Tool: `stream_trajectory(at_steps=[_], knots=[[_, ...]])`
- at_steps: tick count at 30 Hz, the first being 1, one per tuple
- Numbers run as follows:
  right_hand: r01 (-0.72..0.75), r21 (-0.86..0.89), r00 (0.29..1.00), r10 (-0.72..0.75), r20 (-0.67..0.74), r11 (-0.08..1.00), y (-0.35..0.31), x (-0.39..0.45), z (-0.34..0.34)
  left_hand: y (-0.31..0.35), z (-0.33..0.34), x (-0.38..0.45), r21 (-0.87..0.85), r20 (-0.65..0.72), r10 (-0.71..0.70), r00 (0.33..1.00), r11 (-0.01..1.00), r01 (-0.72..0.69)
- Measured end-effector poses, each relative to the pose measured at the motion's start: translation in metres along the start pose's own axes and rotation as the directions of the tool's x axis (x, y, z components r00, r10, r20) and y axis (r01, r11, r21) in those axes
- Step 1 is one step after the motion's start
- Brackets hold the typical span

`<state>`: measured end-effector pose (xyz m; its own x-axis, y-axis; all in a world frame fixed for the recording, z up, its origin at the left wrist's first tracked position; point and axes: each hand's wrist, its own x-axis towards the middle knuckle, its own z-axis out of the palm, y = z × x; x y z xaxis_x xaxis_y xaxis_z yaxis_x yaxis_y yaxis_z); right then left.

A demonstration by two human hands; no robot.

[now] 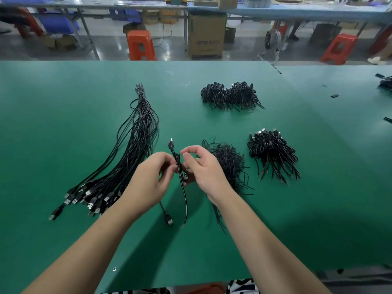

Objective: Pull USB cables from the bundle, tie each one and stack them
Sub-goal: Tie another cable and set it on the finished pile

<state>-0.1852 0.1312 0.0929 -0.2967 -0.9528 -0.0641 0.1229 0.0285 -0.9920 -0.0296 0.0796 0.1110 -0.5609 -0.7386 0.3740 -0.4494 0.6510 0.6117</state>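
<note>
**A:** Nearest the lens: black-and-white patterned clothing (241, 286) at the bottom edge, then two bare forearms reaching out over the green tabletop (63, 92). Anything in the hands?

**B:** Yep. Left hand (151, 179) curled, fingers closed round a black USB cable (180, 168) folded into a small loop. Right hand (200, 166) just opposite, thumb and index bent toward each other near the top of the same loop, other fingers curled against its lower part. Both gripping the one cable, held a bit above the tabletop. Plug end (171, 143) sticking up past the fingers, loose tail hanging down toward the camera.

**A:** And the rest of the cables?

**B:** Big untied bundle (127, 155) lying left of the hands, fanned out, plugs toward the near-left, far end cinched with a pale tie (140, 94). One stray plug (169, 220) lying on the tabletop below the left wrist. Messy heap of thin black ties (230, 162) just behind the right hand, partly hidden by it.

**A:** Stacks?

**B:** Two piles of coiled, tied cables. Near pile (272, 152) right of the hands, plugs pointing away from the camera. Far pile (230, 96) farther back, well apart from the near one. More black bits at the far-right edge, too small to tell. Orange stools (140, 45) and a cardboard box (206, 37) on the floor beyond the tabletop.
</note>
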Motion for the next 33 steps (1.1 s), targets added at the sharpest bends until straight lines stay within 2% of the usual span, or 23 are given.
stream_trajectory(at_steps=[3,5,7,9,11,13,14,16,18,20,23,25,27,30,33], knots=[[0.033,0.06,0.989,-0.041,0.141,0.998,0.0,-0.004,-0.004,-0.007,0.001,0.003,-0.164,0.014,-0.173,0.985,0.971,0.173],[0.093,-0.032,0.98,-0.086,0.18,0.995,0.0,-0.004,-0.004,-0.01,0.001,0.005,-0.32,0.072,-0.257,0.964,0.909,0.266],[0.148,-0.158,0.983,-0.127,0.135,0.976,0.0,-0.003,-0.003,-0.011,0.001,0.004,-0.428,0.123,-0.288,0.95,0.848,0.313],[0.174,-0.255,0.985,-0.162,0.065,0.951,0.001,-0.002,-0.003,-0.01,0.001,0.004,-0.422,0.115,-0.261,0.958,0.86,0.285],[0.112,-0.265,0.994,-0.113,0.014,0.958,0.001,-0.002,-0.003,-0.006,0.001,0.004,-0.271,0.035,-0.175,0.984,0.946,0.178],[0.004,-0.142,0.999,0.002,0.047,0.99,0.002,-0.003,-0.002,-0.001,0.0,0.004,-0.042,-0.053,0.012,0.999,0.999,-0.014],[-0.052,-0.07,0.995,0.058,0.079,0.996,0.002,-0.003,-0.001,0.0,-0.001,0.004,0.072,-0.049,0.129,0.99,0.989,-0.125],[-0.142,0.015,0.982,0.139,0.126,0.99,0.0,-0.004,0.0,-0.002,-0.002,0.005,0.307,0.028,0.335,0.942,0.894,-0.327],[-0.18,0.001,0.977,0.179,0.116,0.984,-0.001,-0.003,-0.002,-0.004,-0.003,0.006,0.424,0.092,0.41,0.907,0.808,-0.409],[-0.168,-0.015,0.982,0.168,0.082,0.986,-0.002,-0.002,-0.003,-0.002,-0.002,0.005,0.361,0.057,0.34,0.939,0.87,-0.337],[-0.1,0.122,0.988,0.084,0.132,0.987,-0.003,-0.003,-0.003,0.002,-0.002,0.003,0.064,-0.078,0.078,0.994,0.995,-0.074],[-0.03,0.149,0.982,0.001,0.19,0.988,-0.002,-0.006,-0.002,0.002,0.0,0.007,-0.106,-0.096,-0.152,0.984,0.984,0.141],[0.052,0.041,0.986,-0.058,0.156,0.998,0.0,-0.006,-0.001,0.001,0.003,0.011,-0.277,-0.031,-0.313,0.949,0.915,0.293],[0.089,-0.118,0.996,-0.088,0.01,0.989,0.002,-0.003,0.001,0.0,0.005,0.01,-0.411,0.049,-0.383,0.923,0.834,0.368],[0.067,-0.093,0.998,-0.068,-0.002,0.993,0.004,-0.002,0.002,0.005,0.004,0.008,-0.224,-0.011,-0.235,0.972,0.948,0.227]])
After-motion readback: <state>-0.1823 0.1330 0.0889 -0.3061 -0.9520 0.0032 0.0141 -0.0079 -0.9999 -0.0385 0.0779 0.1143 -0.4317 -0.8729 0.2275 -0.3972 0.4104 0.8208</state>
